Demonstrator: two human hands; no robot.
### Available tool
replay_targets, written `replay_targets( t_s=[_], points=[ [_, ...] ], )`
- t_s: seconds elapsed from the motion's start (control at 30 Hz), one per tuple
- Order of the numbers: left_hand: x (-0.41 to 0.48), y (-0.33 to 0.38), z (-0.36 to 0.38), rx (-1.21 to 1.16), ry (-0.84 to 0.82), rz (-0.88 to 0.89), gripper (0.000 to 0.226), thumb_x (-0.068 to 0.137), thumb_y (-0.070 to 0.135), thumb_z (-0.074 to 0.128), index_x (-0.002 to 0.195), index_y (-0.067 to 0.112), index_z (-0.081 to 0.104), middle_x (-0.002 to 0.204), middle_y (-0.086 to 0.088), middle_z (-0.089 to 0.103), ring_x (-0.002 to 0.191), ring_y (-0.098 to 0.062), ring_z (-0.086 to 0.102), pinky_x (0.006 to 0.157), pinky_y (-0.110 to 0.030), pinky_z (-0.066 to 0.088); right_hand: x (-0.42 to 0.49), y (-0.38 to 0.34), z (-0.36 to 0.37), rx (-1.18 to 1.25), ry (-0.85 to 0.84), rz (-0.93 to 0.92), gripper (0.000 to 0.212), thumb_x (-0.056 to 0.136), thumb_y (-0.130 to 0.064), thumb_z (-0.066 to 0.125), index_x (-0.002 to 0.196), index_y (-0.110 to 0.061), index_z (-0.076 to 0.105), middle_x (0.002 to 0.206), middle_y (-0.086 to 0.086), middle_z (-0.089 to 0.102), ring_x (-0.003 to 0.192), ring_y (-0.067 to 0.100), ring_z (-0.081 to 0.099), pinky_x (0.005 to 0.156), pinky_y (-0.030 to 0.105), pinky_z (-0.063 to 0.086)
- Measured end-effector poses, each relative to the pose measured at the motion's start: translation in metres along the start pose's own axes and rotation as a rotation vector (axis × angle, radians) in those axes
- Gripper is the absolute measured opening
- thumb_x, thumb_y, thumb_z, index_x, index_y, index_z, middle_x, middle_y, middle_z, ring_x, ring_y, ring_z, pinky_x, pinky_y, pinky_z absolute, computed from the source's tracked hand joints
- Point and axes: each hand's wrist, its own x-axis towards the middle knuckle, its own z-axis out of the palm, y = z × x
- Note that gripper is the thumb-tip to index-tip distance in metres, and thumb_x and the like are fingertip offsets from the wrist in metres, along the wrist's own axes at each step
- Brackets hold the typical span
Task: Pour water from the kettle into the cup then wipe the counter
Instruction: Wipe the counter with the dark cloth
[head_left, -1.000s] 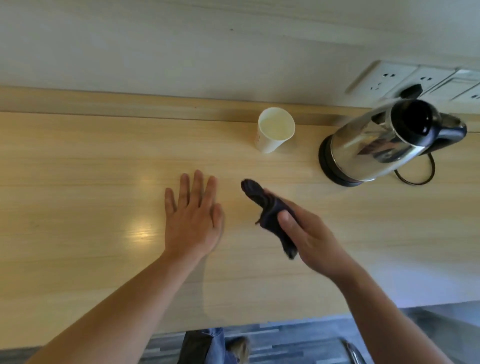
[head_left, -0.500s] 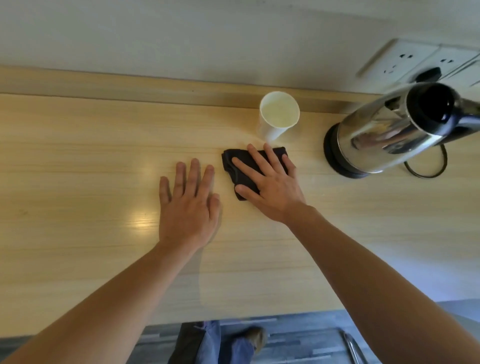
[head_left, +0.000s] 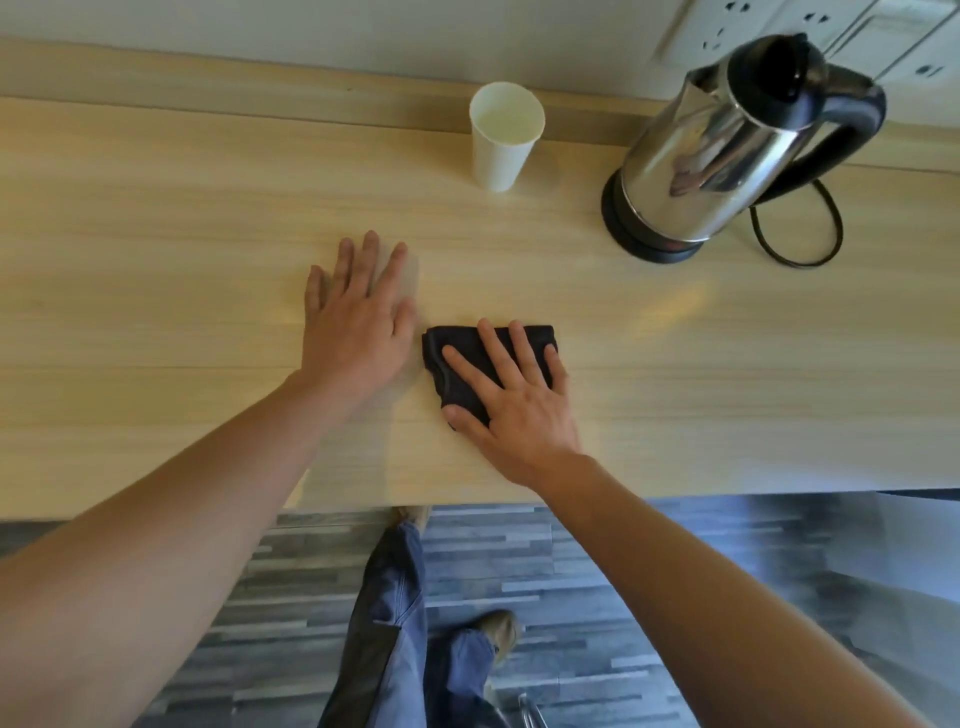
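Note:
A white paper cup (head_left: 503, 139) with liquid in it stands upright near the back of the pale wooden counter (head_left: 156, 249). To its right a steel kettle (head_left: 711, 156) with a black handle and lid sits on its black base. My right hand (head_left: 511, 400) lies flat, fingers spread, pressing a folded dark cloth (head_left: 457, 364) onto the counter in front of the cup. My left hand (head_left: 358, 322) rests flat on the bare counter just left of the cloth, holding nothing.
A black cord (head_left: 795, 228) loops on the counter right of the kettle. Wall sockets (head_left: 727, 26) sit above it. The counter's front edge (head_left: 467, 504) runs below my wrists, with grey floor, my legs and shoes beneath.
My right hand laid the cloth flat on the counter near the cup, then dragged it back toward the front edge. My left hand has stayed flat on the counter.

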Motion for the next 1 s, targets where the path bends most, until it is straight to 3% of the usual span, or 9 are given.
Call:
replay_targets(
  t_s=[0.2, 0.4, 0.5, 0.57, 0.63, 0.7, 0.87, 0.93, 1.0],
  points=[
    [-0.013, 0.032, 0.014, -0.061, -0.020, -0.007, 0.062, 0.111, 0.046, 0.022, 0.170, 0.033, 0.010, 0.181, -0.002, 0.001, 0.167, -0.027, -0.003, 0.134, -0.055, 0.003, -0.071, -0.004, 0.026, 0.035, 0.003, -0.037, 0.060, 0.104, -0.067, 0.022, 0.160, -0.051, 0.007, 0.172, -0.012, -0.004, 0.159, 0.018, -0.011, 0.127, 0.050, -0.002],
    [-0.019, 0.055, 0.028, -0.012, -0.055, -0.025, 0.064, 0.108, 0.048, 0.011, 0.170, 0.034, 0.005, 0.181, -0.002, -0.002, 0.167, -0.028, -0.004, 0.133, -0.060, 0.002, -0.118, -0.002, 0.024, 0.247, -0.031, -0.063, 0.052, 0.104, -0.059, 0.033, 0.154, -0.044, 0.037, 0.166, -0.025, 0.017, 0.156, -0.003, 0.000, 0.123, 0.034, 0.003],
    [-0.019, 0.056, 0.030, -0.007, -0.054, -0.039, 0.065, 0.107, 0.049, 0.011, 0.170, 0.035, 0.004, 0.181, -0.002, -0.001, 0.167, -0.028, -0.004, 0.132, -0.061, 0.002, -0.129, 0.010, -0.009, 0.728, -0.171, 0.022, 0.036, 0.107, -0.041, 0.048, 0.139, -0.032, 0.060, 0.132, -0.039, 0.054, 0.122, -0.030, 0.038, 0.108, 0.016, 0.028],
    [-0.019, 0.055, 0.031, -0.009, -0.054, -0.040, 0.065, 0.107, 0.049, 0.013, 0.170, 0.035, 0.005, 0.181, -0.002, 0.000, 0.167, -0.029, -0.004, 0.132, -0.061, 0.001, -0.129, 0.021, -0.035, 1.101, -0.160, 0.162, 0.027, 0.106, -0.035, 0.053, 0.115, -0.018, 0.071, 0.091, -0.026, 0.071, 0.086, -0.013, 0.060, 0.083, 0.018, 0.046],
    [-0.019, 0.056, 0.031, -0.010, -0.053, -0.037, 0.066, 0.107, 0.048, 0.013, 0.170, 0.033, 0.004, 0.181, -0.003, -0.002, 0.167, -0.029, -0.005, 0.132, -0.061, 0.000, -0.115, 0.035, -0.057, 1.199, -0.015, 0.245, 0.043, 0.104, -0.046, 0.053, 0.108, -0.007, 0.071, 0.083, -0.005, 0.071, 0.082, 0.005, 0.063, 0.077, 0.026, 0.048],
    [-0.018, 0.056, 0.031, -0.014, -0.071, -0.047, 0.066, 0.106, 0.048, 0.010, 0.170, 0.033, 0.001, 0.180, -0.002, -0.006, 0.167, -0.028, -0.008, 0.132, -0.060, -0.001, -0.091, 0.049, -0.079, 1.206, 0.079, 0.259, 0.046, 0.106, -0.046, 0.050, 0.110, -0.005, 0.069, 0.086, 0.012, 0.069, 0.085, 0.013, 0.064, 0.077, 0.029, 0.049],
    [-0.015, 0.053, 0.032, -0.002, -0.098, -0.035, 0.066, 0.106, 0.050, 0.003, 0.170, 0.034, -0.002, 0.180, -0.003, -0.008, 0.166, -0.029, -0.010, 0.133, -0.060, -0.001, 0.005, 0.078, -0.122, 0.882, 0.202, 0.137, 0.024, 0.109, -0.033, 0.048, 0.122, -0.022, 0.064, 0.101, -0.001, 0.072, 0.093, 0.007, 0.066, 0.083, 0.032, 0.052],
    [-0.014, 0.052, 0.033, 0.002, -0.101, -0.033, 0.066, 0.106, 0.051, 0.003, 0.170, 0.034, -0.002, 0.180, -0.003, -0.008, 0.166, -0.029, -0.010, 0.133, -0.060, -0.001, 0.050, 0.091, -0.119, 0.576, 0.195, 0.076, 0.039, 0.107, -0.040, 0.047, 0.144, -0.029, 0.053, 0.137, 0.000, 0.064, 0.127, 0.015, 0.058, 0.107, 0.043, 0.045],
    [-0.014, 0.052, 0.034, 0.007, -0.108, -0.033, 0.066, 0.106, 0.051, 0.001, 0.170, 0.034, -0.003, 0.179, -0.003, -0.010, 0.166, -0.028, -0.012, 0.133, -0.059, -0.002, 0.085, 0.100, -0.109, 0.241, 0.112, 0.053, 0.055, 0.106, -0.051, 0.042, 0.158, -0.036, 0.035, 0.168, -0.001, 0.030, 0.157, 0.018, 0.020, 0.123, 0.046, 0.019]
  ],
)
